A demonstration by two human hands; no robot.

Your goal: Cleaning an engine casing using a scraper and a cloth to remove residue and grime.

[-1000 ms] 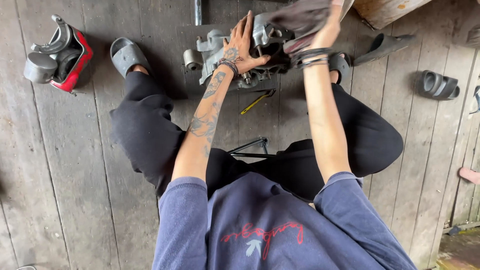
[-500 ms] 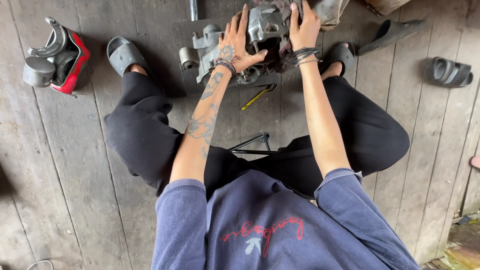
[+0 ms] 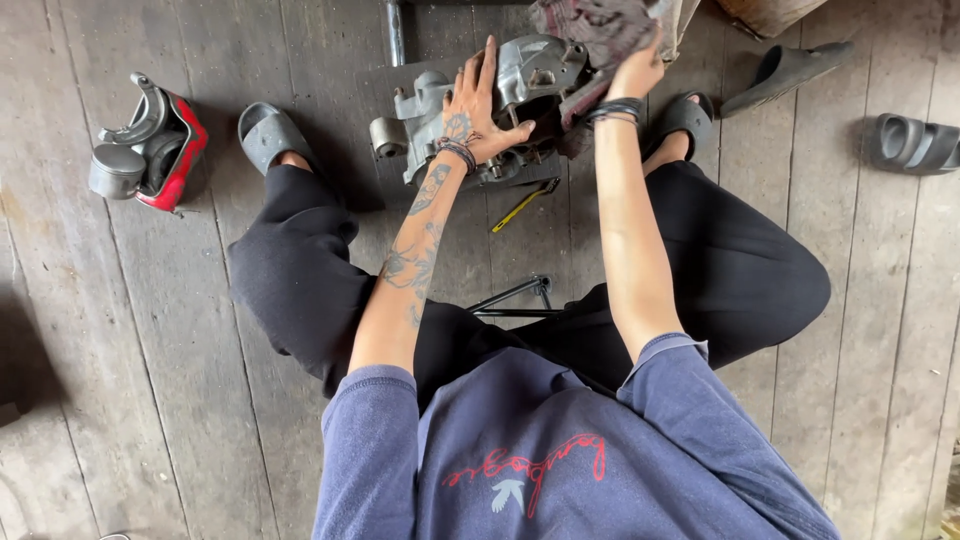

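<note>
I sit on a wooden floor with a grey metal engine casing in front of me. My left hand lies flat on the casing, fingers spread, steadying it. My right hand grips a dirty reddish-grey rag and presses it on the top right of the casing. Dark bands circle both wrists.
A yellow-handled screwdriver lies on the floor just below the casing. A red and grey machine part sits at the far left. Grey sandals are on my feet; loose dark sandals lie at the right. A black metal frame sits between my knees.
My right hand with the rag has come down from the upper edge onto the casing. My left hand stays spread on the casing. The view has shifted slightly.
</note>
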